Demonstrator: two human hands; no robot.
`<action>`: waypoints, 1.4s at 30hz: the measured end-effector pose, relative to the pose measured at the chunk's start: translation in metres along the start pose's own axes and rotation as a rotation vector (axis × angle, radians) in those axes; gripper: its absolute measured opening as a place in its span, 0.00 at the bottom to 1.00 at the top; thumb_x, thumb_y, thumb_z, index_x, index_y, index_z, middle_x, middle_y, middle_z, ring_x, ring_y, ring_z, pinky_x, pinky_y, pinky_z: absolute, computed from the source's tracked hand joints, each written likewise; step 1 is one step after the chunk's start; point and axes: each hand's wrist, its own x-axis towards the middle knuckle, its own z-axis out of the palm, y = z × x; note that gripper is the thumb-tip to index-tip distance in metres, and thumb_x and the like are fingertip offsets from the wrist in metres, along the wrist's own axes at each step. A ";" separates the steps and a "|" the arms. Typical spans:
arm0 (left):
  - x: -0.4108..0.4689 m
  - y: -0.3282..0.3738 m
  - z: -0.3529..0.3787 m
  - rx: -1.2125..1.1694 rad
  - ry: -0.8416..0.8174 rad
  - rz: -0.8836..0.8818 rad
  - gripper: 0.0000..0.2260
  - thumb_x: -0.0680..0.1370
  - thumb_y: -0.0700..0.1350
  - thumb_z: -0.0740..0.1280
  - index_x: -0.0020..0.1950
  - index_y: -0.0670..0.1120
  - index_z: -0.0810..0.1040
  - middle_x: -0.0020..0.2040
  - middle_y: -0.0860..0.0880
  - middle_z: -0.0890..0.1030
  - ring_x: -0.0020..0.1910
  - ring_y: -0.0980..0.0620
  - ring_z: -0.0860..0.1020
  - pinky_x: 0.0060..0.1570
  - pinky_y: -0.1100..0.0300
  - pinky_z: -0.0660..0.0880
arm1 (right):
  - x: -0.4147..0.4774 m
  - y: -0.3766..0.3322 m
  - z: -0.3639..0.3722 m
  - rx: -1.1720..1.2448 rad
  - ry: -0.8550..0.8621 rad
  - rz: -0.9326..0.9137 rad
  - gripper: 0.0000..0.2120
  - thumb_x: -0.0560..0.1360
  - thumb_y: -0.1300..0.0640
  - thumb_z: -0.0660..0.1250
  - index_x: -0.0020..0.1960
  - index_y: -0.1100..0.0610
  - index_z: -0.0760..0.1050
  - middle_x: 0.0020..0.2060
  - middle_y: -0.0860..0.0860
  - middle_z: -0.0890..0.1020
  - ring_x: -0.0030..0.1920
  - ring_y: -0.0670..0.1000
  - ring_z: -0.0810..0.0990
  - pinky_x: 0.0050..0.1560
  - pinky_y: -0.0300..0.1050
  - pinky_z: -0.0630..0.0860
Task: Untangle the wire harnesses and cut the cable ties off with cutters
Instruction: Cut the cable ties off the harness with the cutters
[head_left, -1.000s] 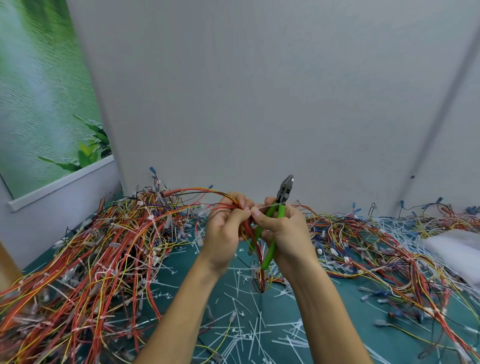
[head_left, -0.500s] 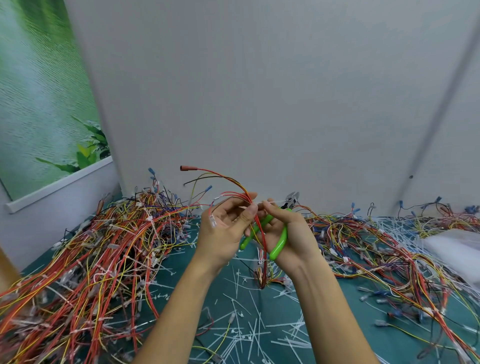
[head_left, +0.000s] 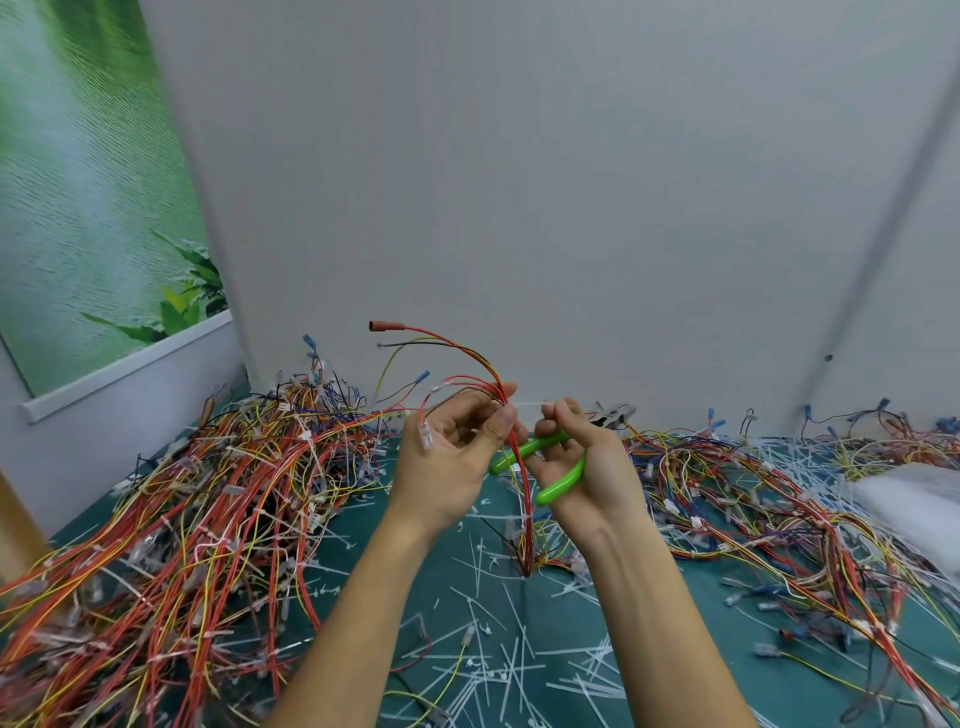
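Note:
My left hand (head_left: 457, 452) pinches a small harness of red, yellow and black wires (head_left: 524, 499) between thumb and fingers, above the table. The wire ends fan up and left, one ending in a red-brown terminal (head_left: 387, 326). The harness hangs down to the green table (head_left: 675, 649). My right hand (head_left: 587, 467) holds the green-handled cutters (head_left: 558, 483) in its palm, jaws (head_left: 615, 415) pointing right, away from the wires. Its thumb and forefinger pinch a thin white cable tie (head_left: 532, 403) close to my left thumb.
A big heap of tangled red, yellow and orange harnesses (head_left: 182, 519) fills the left side. Another spread of harnesses (head_left: 779, 519) lies at the right. Several cut white ties (head_left: 509, 654) litter the middle. A white bag (head_left: 924, 504) sits at the right edge; a grey wall rises behind.
The harness end has been lifted free of the left heap and now fans upward. The cutters turned from jaws-up to jaws pointing right in my right palm.

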 end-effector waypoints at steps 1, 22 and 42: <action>0.000 0.001 0.002 0.003 -0.004 0.004 0.09 0.78 0.44 0.71 0.58 0.49 0.83 0.44 0.47 0.87 0.45 0.53 0.85 0.49 0.63 0.79 | 0.000 0.000 0.000 -0.009 0.006 -0.014 0.05 0.81 0.66 0.64 0.49 0.57 0.73 0.36 0.53 0.79 0.34 0.47 0.77 0.53 0.52 0.82; 0.005 0.001 -0.007 -0.036 0.134 -0.015 0.10 0.77 0.51 0.72 0.49 0.45 0.79 0.41 0.48 0.84 0.39 0.52 0.85 0.40 0.63 0.80 | -0.007 -0.014 -0.002 0.094 -0.011 0.217 0.15 0.75 0.54 0.67 0.56 0.58 0.66 0.41 0.57 0.73 0.39 0.55 0.75 0.39 0.49 0.71; 0.012 -0.009 -0.021 0.082 0.289 0.030 0.04 0.80 0.47 0.70 0.48 0.50 0.78 0.39 0.52 0.83 0.39 0.48 0.86 0.36 0.59 0.81 | -0.030 -0.036 -0.004 -1.496 -0.202 -0.013 0.19 0.68 0.42 0.69 0.58 0.44 0.78 0.35 0.46 0.80 0.33 0.42 0.73 0.34 0.40 0.70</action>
